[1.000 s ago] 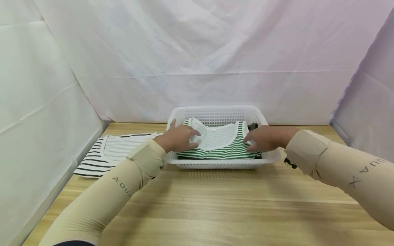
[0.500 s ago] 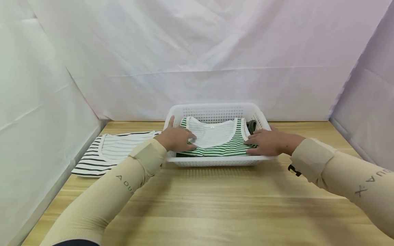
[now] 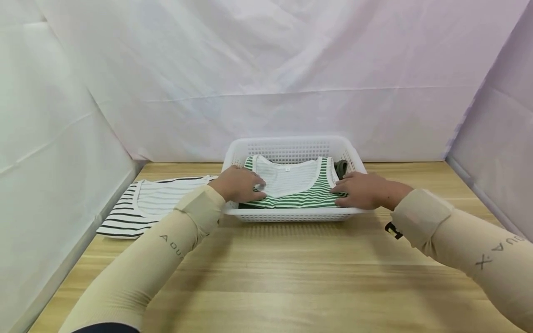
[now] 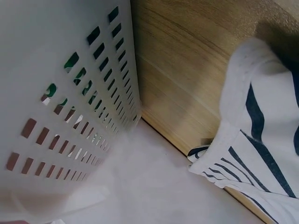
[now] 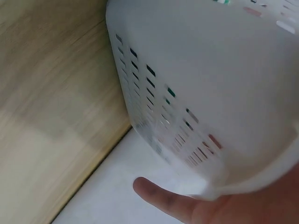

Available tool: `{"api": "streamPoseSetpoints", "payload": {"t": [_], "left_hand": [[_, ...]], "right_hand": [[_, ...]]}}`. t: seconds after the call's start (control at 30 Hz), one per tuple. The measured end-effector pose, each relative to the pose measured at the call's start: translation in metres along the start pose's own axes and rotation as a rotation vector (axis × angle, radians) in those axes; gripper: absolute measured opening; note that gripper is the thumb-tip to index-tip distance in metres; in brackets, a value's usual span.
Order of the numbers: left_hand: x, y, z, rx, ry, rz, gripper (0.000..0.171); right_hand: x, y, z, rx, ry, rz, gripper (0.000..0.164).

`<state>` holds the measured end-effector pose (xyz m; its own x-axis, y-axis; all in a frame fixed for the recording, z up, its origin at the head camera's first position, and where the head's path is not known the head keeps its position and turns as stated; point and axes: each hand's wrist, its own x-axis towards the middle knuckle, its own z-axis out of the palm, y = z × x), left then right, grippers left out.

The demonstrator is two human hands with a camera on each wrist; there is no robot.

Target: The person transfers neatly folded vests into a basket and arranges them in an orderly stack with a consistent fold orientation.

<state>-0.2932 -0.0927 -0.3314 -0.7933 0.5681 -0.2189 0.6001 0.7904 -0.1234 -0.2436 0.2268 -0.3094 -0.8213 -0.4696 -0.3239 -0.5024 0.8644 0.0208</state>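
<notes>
A folded green-and-white striped tank top [image 3: 300, 194] lies in a white plastic basket [image 3: 291, 217], neckline towards the back. At the basket's left end, my left hand [image 3: 239, 184] reaches over the rim, fingers resting on the top's left side. My right hand [image 3: 364, 189] lies across the right rim, its relaxed fingertips touching the top's right side. One finger of it [image 5: 163, 196] sticks out past the rim in the right wrist view. A dark green garment [image 3: 340, 169] shows beside the top. The left wrist view shows mostly the basket's slotted outer wall [image 4: 60, 93].
A folded white garment with black stripes [image 3: 125, 217] lies on the wooden table [image 3: 283, 282], left of the basket and partly behind my left forearm. White cloth [image 3: 291, 69] hangs right behind the basket, with more along both sides.
My right hand has shifted slightly right and flattened over the basket's rim. A raised finger of my left hand has come down. The tank top stays nearly where it was.
</notes>
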Motion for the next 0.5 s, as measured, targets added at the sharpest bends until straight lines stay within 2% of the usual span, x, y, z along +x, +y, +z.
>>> {"api": "streamPoseSetpoints", "payload": {"t": [0.1, 0.2, 0.27, 0.37, 0.43, 0.5], "left_hand": [[0.0, -0.001, -0.001, -0.064, 0.041, 0.015, 0.044], [-0.002, -0.005, -0.002, -0.213, 0.12, 0.024, 0.038], [-0.005, -0.01, -0.003, -0.319, 0.223, 0.03, 0.034], [-0.018, -0.022, -0.005, -0.423, 0.439, 0.001, 0.025], [-0.031, -0.033, -0.003, -0.446, 0.562, -0.058, 0.022], [-0.046, -0.045, 0.002, -0.461, 0.623, -0.139, 0.02]], "right_hand": [[0.001, 0.0, 0.006, 0.0, 0.049, 0.022, 0.044], [0.002, 0.0, 0.011, 0.007, 0.094, 0.045, 0.042], [0.003, -0.001, 0.012, 0.017, 0.117, 0.051, 0.041], [0.003, -0.002, 0.012, 0.043, 0.148, 0.064, 0.041], [0.003, -0.003, 0.012, 0.055, 0.161, 0.07, 0.041], [0.002, -0.002, 0.011, 0.064, 0.168, 0.075, 0.041]]}}
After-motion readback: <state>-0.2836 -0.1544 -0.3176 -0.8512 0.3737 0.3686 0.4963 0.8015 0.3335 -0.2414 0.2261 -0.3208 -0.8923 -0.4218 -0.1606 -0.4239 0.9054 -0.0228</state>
